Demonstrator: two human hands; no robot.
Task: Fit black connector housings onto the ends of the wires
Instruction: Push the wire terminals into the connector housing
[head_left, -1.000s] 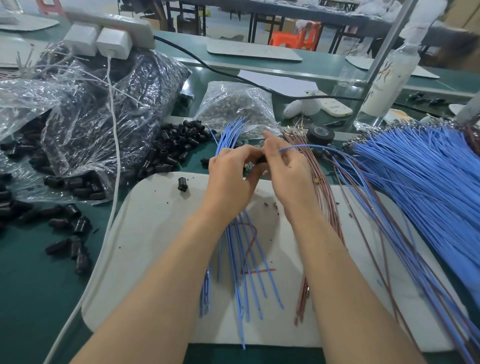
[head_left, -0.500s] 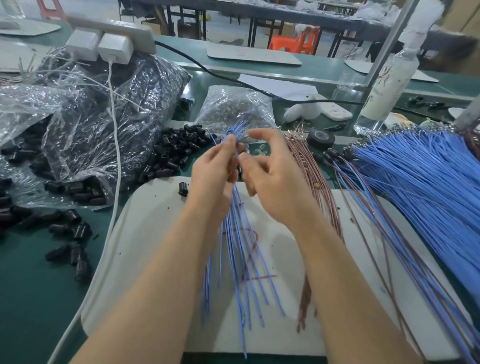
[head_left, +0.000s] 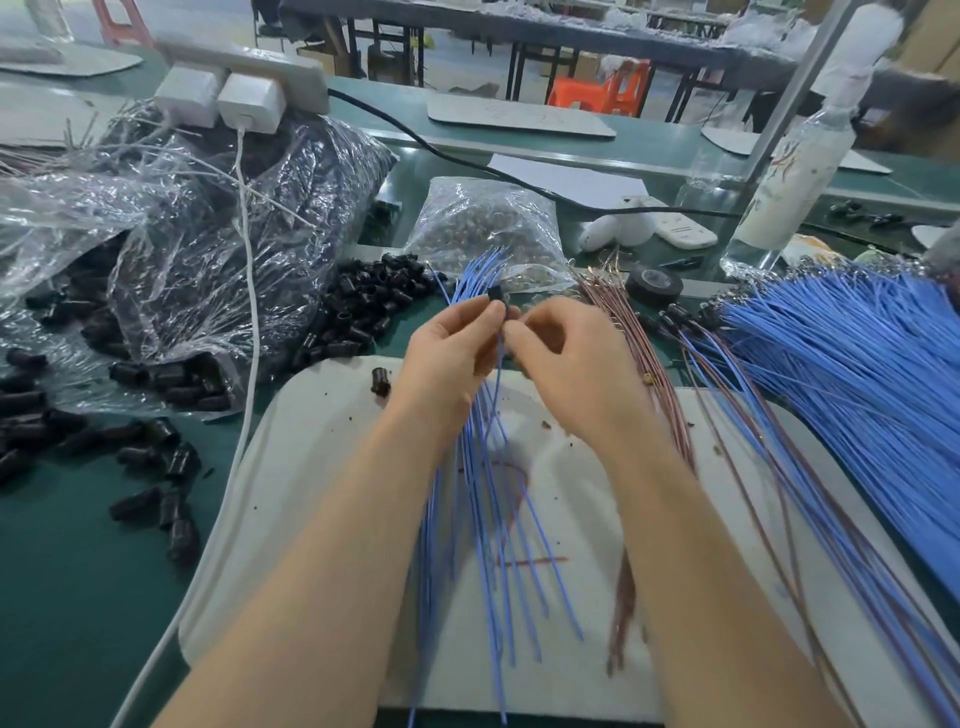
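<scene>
My left hand (head_left: 451, 353) grips a bundle of blue wires (head_left: 483, 499) above the white mat (head_left: 311, 519), and a black connector housing (head_left: 495, 294) sits at its fingertips on one wire. My right hand (head_left: 566, 358) is close beside it, fingers curled, pinching the blue wire just below the housing. Loose black housings (head_left: 371, 306) are heaped behind the mat, and one lone housing (head_left: 380, 381) lies on the mat's far left corner. A thick fan of blue wires (head_left: 852, 364) spreads out at the right. Brown wires (head_left: 649, 364) lie between that fan and my right hand.
Clear plastic bags of black housings (head_left: 182, 249) fill the left. More housings (head_left: 156, 467) are scattered on the green table. A bag of metal terminals (head_left: 483, 228), a roll of black tape (head_left: 653, 285), a bottle (head_left: 789, 176) and a white charger cable (head_left: 249, 291) are nearby.
Both hands have lifted slightly toward me with the wire bundle. The right hand let go of the looped blue wire and closed in beside the left; a black housing now shows at the fingertips.
</scene>
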